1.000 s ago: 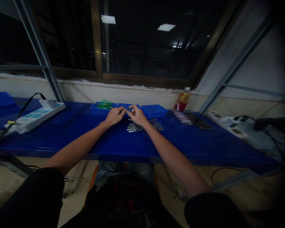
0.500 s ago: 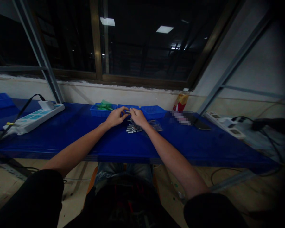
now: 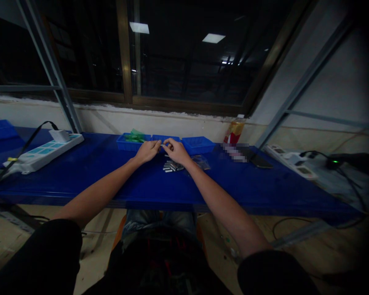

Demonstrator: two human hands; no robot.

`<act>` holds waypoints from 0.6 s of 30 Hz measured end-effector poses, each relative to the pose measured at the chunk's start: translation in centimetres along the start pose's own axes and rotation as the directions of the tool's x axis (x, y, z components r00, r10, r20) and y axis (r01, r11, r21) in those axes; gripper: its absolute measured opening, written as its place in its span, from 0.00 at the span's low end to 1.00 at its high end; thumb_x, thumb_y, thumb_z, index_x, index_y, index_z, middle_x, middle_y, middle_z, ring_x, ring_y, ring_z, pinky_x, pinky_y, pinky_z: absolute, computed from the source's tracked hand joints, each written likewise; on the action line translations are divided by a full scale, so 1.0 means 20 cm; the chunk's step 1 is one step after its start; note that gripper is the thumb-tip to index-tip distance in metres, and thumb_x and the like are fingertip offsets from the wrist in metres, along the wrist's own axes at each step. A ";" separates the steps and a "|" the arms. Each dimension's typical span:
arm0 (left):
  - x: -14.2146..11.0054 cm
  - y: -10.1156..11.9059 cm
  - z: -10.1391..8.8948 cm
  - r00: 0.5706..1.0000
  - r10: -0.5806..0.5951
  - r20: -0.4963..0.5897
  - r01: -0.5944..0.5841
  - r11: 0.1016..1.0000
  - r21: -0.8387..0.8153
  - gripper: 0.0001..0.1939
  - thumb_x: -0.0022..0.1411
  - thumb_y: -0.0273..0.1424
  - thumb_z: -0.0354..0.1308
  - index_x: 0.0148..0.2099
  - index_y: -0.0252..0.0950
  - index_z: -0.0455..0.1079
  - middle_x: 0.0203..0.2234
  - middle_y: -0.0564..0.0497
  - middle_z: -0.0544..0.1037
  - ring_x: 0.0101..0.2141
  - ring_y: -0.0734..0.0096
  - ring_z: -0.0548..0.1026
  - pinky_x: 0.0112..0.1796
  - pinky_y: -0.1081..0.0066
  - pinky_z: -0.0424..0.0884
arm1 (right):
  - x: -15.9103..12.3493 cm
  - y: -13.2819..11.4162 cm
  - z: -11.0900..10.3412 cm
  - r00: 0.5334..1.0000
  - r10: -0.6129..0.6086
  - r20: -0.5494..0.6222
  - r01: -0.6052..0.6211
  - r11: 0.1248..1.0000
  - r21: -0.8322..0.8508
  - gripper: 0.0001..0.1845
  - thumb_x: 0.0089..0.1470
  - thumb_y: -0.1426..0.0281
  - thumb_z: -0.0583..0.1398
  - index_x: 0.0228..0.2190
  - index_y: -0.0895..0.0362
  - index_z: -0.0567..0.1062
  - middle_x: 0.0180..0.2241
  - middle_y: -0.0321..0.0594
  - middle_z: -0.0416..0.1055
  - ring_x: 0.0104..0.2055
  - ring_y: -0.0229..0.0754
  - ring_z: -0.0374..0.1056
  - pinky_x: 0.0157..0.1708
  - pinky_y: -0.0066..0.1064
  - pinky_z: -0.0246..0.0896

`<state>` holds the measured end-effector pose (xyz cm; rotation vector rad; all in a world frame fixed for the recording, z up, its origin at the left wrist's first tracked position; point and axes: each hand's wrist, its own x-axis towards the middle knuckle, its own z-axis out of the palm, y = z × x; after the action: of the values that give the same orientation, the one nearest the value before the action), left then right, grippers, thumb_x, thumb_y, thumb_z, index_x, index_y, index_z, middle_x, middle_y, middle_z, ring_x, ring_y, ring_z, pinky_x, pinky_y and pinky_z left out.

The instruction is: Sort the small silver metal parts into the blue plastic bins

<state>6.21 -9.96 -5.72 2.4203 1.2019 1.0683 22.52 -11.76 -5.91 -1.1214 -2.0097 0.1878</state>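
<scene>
By a dark window (image 3: 184, 65), a blue table (image 3: 147, 184); left hand (image 3: 148, 151) and right hand (image 3: 176, 152) pinch (seemingly) a small piece (image 3: 162, 145).

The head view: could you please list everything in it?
Table: one, blue, centre
Metal pieces: several, silver, middle of table
Bag: one, transparent, right of these
Bins: three, blue, table's back; more far left
Green items: count unclear, green, in leftmost of three
Bottle: one, yellow and red, by wall
Flat device: one, dark, table's right
Power strips: two, white, left and right
Window: one, dark, above table
Small piece: one, pale, before middle bin
Left hand, right hand: one each, bare, at small piece
Sleeves: two, black, bottom
</scene>
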 end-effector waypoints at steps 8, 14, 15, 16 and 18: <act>-0.01 0.02 0.00 0.992 0.118 -0.031 -0.120 0.992 -0.043 0.18 0.59 0.36 0.50 0.50 0.35 0.64 0.31 0.50 0.76 0.26 0.72 0.72 0.29 0.74 0.64 | 0.02 0.00 0.00 0.994 0.050 -0.099 -0.060 0.993 -0.103 0.18 0.58 0.64 0.46 0.21 0.56 0.64 0.19 0.35 0.63 0.25 0.36 0.59 0.28 0.27 0.49; -0.01 0.02 0.00 0.989 0.134 -0.065 -0.133 0.991 0.013 0.13 0.61 0.36 0.47 0.43 0.36 0.68 0.27 0.50 0.76 0.27 0.70 0.72 0.29 0.74 0.63 | 0.01 -0.01 0.00 0.996 0.068 -0.060 -0.070 0.997 -0.030 0.19 0.59 0.63 0.45 0.24 0.57 0.67 0.21 0.35 0.64 0.26 0.36 0.61 0.29 0.27 0.51; -0.01 0.02 0.00 0.991 0.114 -0.073 -0.113 0.993 0.026 0.14 0.62 0.37 0.46 0.41 0.35 0.69 0.26 0.50 0.76 0.26 0.70 0.72 0.29 0.73 0.63 | 0.01 -0.01 0.00 0.996 0.064 -0.064 -0.065 0.998 -0.011 0.16 0.58 0.62 0.47 0.27 0.57 0.68 0.21 0.34 0.64 0.25 0.35 0.60 0.29 0.26 0.51; -0.01 0.02 0.00 0.993 0.092 -0.077 -0.090 0.995 0.036 0.15 0.62 0.38 0.44 0.38 0.35 0.69 0.25 0.50 0.75 0.26 0.70 0.71 0.29 0.73 0.62 | 0.01 -0.01 0.00 0.996 0.056 -0.072 -0.055 0.998 0.007 0.14 0.56 0.62 0.49 0.31 0.57 0.68 0.21 0.33 0.64 0.25 0.35 0.60 0.28 0.26 0.52; -0.01 0.02 -0.01 0.996 0.051 -0.073 -0.048 0.998 0.036 0.19 0.64 0.39 0.41 0.33 0.34 0.69 0.24 0.49 0.75 0.26 0.69 0.72 0.29 0.73 0.62 | 0.00 0.00 0.01 0.996 0.019 -0.087 -0.016 0.999 0.034 0.13 0.52 0.64 0.54 0.38 0.57 0.67 0.21 0.30 0.62 0.24 0.34 0.59 0.27 0.25 0.52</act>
<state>6.31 -10.35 -5.45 2.4687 1.1980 1.1709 22.44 -11.62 -5.98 -1.1086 -1.9136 0.1775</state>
